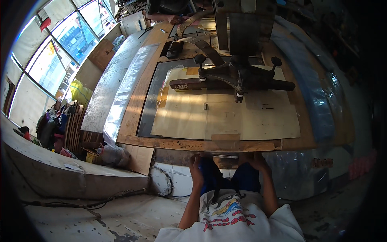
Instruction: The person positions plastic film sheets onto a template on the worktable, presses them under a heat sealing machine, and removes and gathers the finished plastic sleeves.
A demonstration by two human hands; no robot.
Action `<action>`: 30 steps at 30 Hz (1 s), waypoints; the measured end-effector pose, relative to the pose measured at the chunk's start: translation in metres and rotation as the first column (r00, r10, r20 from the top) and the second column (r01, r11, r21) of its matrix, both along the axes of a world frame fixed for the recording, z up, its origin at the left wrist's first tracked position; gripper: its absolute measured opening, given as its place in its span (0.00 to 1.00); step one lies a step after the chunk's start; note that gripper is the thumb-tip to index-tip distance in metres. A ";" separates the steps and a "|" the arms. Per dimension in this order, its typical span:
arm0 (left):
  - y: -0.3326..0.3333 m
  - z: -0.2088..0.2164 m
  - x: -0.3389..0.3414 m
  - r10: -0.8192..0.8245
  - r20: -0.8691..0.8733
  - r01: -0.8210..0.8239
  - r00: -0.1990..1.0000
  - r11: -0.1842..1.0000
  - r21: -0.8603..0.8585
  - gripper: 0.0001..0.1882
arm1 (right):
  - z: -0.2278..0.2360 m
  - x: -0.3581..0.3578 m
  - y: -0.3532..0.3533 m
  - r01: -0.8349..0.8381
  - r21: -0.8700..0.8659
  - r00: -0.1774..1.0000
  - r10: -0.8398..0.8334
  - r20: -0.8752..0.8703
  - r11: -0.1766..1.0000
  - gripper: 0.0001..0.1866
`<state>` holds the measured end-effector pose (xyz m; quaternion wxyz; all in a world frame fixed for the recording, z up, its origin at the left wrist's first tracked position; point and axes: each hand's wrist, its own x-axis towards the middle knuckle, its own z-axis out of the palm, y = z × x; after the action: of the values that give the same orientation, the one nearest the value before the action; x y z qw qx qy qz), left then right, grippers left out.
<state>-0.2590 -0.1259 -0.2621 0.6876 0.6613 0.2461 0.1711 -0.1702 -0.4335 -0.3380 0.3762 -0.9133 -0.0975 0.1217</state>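
At the near edge of the worktable [181, 142], my left hand [196, 166] is raised beside my left thigh, its fingertips close to the wooden edge. My right hand [256, 161] is at the same edge, further right, over my right thigh. Its fingers are dark and partly hidden. Whether either hand grips anything cannot be made out. Beyond them lies a large cream sheet [181, 119] on a dark plate, with a brown tape patch [225, 137] at its near edge and a small metal piece [205, 107] on top. A dark metal clamp arm with knobs [238, 76] extends over the sheet.
Clear plastic film [131, 90] lies along the table's left side, and bluish film [312, 97] along its right. Another person's hand [174, 19] is at the far end. Boards and bags [115, 155] stand at left, near a low ledge [76, 173] and cables.
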 end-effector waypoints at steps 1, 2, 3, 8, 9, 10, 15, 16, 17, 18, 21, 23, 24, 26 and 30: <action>0.003 0.012 0.000 -0.020 0.050 0.017 0.999 0.997 0.071 0.21 | 0.028 -0.009 -0.002 0.008 0.043 1.000 -0.007 -0.030 0.999 0.29; 0.002 0.025 0.001 -0.018 0.056 0.014 0.998 0.998 0.067 0.21 | 0.055 -0.015 -0.006 0.006 0.039 1.000 -0.005 -0.025 0.999 0.29; 0.001 0.038 0.000 -0.049 0.070 0.042 0.996 0.994 0.104 0.22 | 0.082 -0.020 -0.011 -0.129 0.008 0.982 0.129 -0.136 0.992 0.27; -0.005 0.088 0.010 -0.239 0.123 0.201 0.963 0.945 0.258 0.19 | 0.209 -0.034 -0.007 -0.449 0.270 0.760 0.523 -0.385 0.852 0.15; -0.008 0.097 0.011 -0.236 0.107 0.196 0.966 0.936 0.292 0.17 | 0.230 -0.033 -0.004 -0.447 0.265 0.761 0.519 -0.389 0.854 0.15; -0.009 0.102 0.013 -0.230 0.092 0.188 0.969 0.925 0.329 0.16 | 0.247 -0.029 -0.001 -0.493 0.328 0.766 0.581 -0.274 0.806 0.14; -0.001 0.106 0.014 -0.249 0.006 0.236 0.968 0.925 0.299 0.19 | 0.299 -0.002 0.036 -0.514 0.296 0.854 0.513 0.087 0.805 0.13; -0.002 0.107 0.013 -0.255 0.024 0.239 0.967 0.932 0.274 0.20 | 0.305 0.004 0.046 -0.449 0.216 0.893 0.428 0.139 0.867 0.13; -0.006 0.107 0.014 -0.255 0.025 0.239 0.967 0.932 0.274 0.20 | 0.309 0.010 0.056 -0.373 0.136 0.917 0.343 0.202 0.918 0.14; -0.012 0.107 0.018 -0.228 0.085 0.205 0.970 0.954 0.220 0.20 | 0.307 0.017 0.064 -0.375 0.135 0.915 0.343 0.210 0.917 0.14; -0.016 0.108 0.020 -0.219 0.137 0.198 0.966 0.969 0.148 0.21 | 0.278 0.038 0.084 -0.378 0.005 0.847 0.344 0.405 0.926 0.19; -0.015 0.106 0.019 -0.257 0.108 0.251 0.960 0.966 0.068 0.20 | 0.258 0.052 0.094 -0.287 -0.204 0.752 0.352 0.558 0.936 0.27; -0.014 0.104 0.018 -0.258 0.107 0.252 0.960 0.966 0.067 0.20 | 0.253 0.051 0.095 -0.286 -0.204 0.753 0.352 0.557 0.936 0.27; -0.014 0.099 0.015 -0.288 0.108 0.282 0.951 0.957 0.070 0.17 | 0.246 0.047 0.095 -0.233 -0.319 0.734 0.381 0.562 0.919 0.31; 0.007 0.086 0.001 -0.696 -0.107 0.699 0.710 0.677 0.230 0.15 | 0.250 0.022 0.081 -0.236 -0.319 0.731 0.384 0.564 0.918 0.29</action>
<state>-0.2575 -0.1190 -0.1761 0.6091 0.7881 -0.0448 -0.0772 -0.1486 -0.3529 -0.0882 0.1917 -0.9093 -0.3523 -0.1109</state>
